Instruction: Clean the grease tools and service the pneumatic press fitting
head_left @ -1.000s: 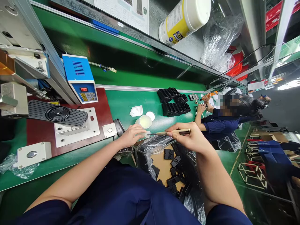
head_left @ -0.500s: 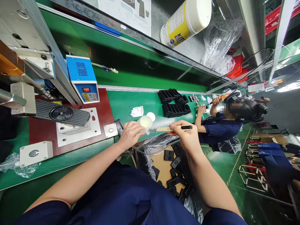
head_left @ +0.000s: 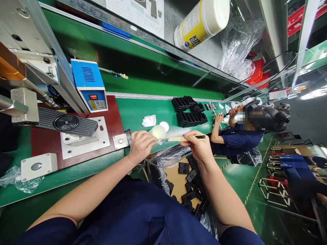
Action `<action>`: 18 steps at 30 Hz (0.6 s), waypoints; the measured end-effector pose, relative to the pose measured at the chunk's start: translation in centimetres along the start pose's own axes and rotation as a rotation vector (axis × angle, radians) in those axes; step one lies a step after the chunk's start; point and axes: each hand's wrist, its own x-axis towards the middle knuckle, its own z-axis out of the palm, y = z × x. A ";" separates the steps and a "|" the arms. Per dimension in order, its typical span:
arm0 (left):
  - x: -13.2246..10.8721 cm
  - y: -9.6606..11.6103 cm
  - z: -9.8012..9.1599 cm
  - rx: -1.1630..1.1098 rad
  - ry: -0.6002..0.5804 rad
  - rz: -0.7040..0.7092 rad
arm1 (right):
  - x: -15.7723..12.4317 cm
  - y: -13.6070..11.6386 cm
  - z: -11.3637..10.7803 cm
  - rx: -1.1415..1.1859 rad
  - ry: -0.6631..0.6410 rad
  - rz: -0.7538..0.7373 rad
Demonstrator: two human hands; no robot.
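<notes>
My right hand (head_left: 196,145) pinches a small brush (head_left: 184,138) with a pale wooden handle, its tip pointing left at the rim of a small white cup (head_left: 158,131) of pale liquid. My left hand (head_left: 140,145) is curled with its fingers closed beside that cup, at the edge of the green bench (head_left: 133,112); what it holds is hidden. The cup's white lid (head_left: 164,126) lies just behind it. A black speaker grille (head_left: 65,123) lies on a metal fixture plate (head_left: 84,137) to the left.
A blue control box (head_left: 89,85) and a press frame (head_left: 22,85) stand at the left. Stacks of black trays (head_left: 190,112) sit further along the bench, where another person (head_left: 245,129) works. A plastic-lined box of black parts (head_left: 187,183) sits below my hands. A crumpled tissue (head_left: 149,120) lies near the cup.
My right hand has drawn the brush tip in towards the cup rim. My left hand has shifted slightly left and closed up beside the cup. The co-worker's raised hand has dropped.
</notes>
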 end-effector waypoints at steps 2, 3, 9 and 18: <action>0.0 0.0 -0.1 -0.028 -0.025 0.006 | 0.0 -0.3 -0.2 -0.046 -0.090 -0.004; 0.1 0.0 -0.1 -0.048 -0.039 0.006 | 0.0 -0.5 -0.3 -0.081 -0.142 -0.020; 0.1 -0.2 -0.1 -0.164 -0.106 -0.019 | 0.1 -2.0 -1.5 -0.410 -0.395 -0.201; 0.1 -0.6 0.0 -0.289 -0.269 0.032 | 0.0 -3.1 -1.0 -0.659 -0.606 -0.373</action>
